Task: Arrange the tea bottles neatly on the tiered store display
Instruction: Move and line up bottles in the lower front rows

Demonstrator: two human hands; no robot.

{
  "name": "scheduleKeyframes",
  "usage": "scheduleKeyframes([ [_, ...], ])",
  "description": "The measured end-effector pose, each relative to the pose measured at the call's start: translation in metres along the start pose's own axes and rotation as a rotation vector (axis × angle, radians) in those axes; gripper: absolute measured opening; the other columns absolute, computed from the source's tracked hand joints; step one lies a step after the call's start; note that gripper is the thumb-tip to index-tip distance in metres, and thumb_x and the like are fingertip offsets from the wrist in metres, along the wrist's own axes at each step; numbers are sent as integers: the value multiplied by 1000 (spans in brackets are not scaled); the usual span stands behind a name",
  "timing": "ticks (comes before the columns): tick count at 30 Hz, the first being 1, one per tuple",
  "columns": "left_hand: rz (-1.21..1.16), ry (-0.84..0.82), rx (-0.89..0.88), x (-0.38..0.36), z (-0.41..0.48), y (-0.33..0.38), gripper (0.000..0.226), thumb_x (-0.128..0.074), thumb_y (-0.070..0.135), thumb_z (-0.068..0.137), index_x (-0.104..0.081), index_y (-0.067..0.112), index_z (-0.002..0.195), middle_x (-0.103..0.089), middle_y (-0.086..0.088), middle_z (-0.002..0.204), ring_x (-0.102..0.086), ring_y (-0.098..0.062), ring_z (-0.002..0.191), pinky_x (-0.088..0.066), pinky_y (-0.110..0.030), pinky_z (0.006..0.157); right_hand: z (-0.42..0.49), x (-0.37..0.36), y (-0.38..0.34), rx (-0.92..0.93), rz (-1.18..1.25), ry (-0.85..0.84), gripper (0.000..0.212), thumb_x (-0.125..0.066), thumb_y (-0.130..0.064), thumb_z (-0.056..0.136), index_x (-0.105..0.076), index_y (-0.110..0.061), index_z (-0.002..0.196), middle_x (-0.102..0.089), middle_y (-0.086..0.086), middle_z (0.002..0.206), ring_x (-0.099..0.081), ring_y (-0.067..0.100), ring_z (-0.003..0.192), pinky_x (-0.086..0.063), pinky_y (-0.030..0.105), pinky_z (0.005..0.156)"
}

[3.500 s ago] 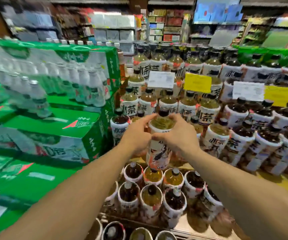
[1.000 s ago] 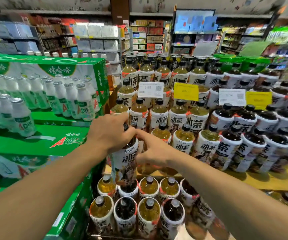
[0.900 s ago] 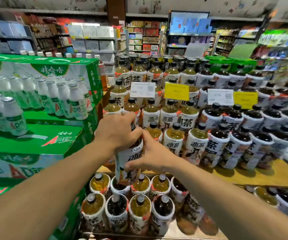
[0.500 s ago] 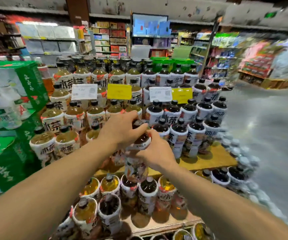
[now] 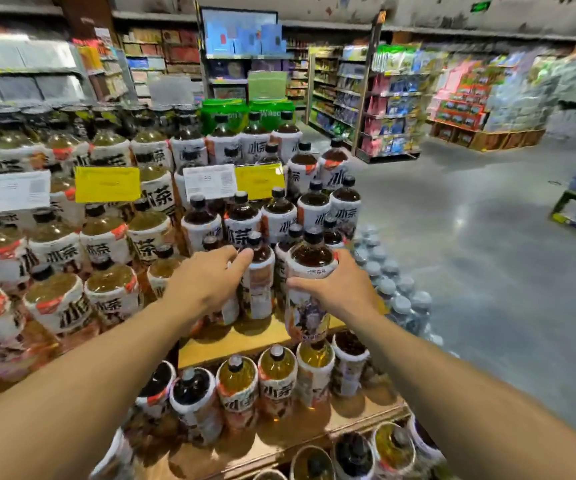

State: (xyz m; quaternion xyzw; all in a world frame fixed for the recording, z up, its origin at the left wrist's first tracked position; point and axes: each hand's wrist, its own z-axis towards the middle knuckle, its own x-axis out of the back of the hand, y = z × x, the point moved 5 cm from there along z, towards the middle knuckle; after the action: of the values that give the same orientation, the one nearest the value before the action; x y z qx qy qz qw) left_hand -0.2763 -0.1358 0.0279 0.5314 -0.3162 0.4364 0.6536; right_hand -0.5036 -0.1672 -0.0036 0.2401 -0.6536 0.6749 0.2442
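A wooden tiered display (image 5: 245, 341) carries rows of white-labelled tea bottles, pale tea on the left, dark tea on the right. My right hand (image 5: 338, 289) grips a dark tea bottle (image 5: 309, 271) by its label, held just over the front edge of the middle tier near its right end. My left hand (image 5: 203, 282) rests on a standing dark bottle (image 5: 257, 271) beside it, fingers curled round its shoulder. A lower tier (image 5: 314, 424) holds mixed pale and dark bottles.
White and yellow price cards (image 5: 106, 183) stand among the upper rows. Shrink-wrapped water bottles (image 5: 394, 289) sit on the floor at the display's right end. A grey aisle floor (image 5: 487, 254) opens to the right, with store shelving (image 5: 383, 98) behind.
The view has swung right along the display. The dark bottle held in both hands has moved to the right end of the middle tier; my left hand has shifted onto a neighbouring bottle.
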Motion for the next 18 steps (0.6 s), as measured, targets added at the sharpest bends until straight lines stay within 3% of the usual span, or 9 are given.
scheduleKeyframes([
  [5,40,-29,33,-25,24,22,54,-27,62,98,-52,18,78,-58,-5,73,-57,-25,70,-45,-40,65,29,16,37,-50,33,49,114,-81,-79,49,-40,-30,143,-61,-4,136,-62,24,117,-57,44,90],
  [14,166,-46,97,-57,41,20,50,-25,63,97,-53,25,80,-59,0,72,-57,-21,69,-38,-35,58,84,54,102,-143,-41,127,99,-85,-68,60,-44,-25,138,-64,1,131,-62,29,115,-52,38,83],
  [18,147,-41,96,-60,31,2,58,-21,70,91,-59,26,87,-65,3,72,-61,-15,68,-48,-35,62,110,61,123,-210,41,172,97,-87,-64,59,-43,-24,136,-64,4,130,-61,31,115,-51,40,89],
])
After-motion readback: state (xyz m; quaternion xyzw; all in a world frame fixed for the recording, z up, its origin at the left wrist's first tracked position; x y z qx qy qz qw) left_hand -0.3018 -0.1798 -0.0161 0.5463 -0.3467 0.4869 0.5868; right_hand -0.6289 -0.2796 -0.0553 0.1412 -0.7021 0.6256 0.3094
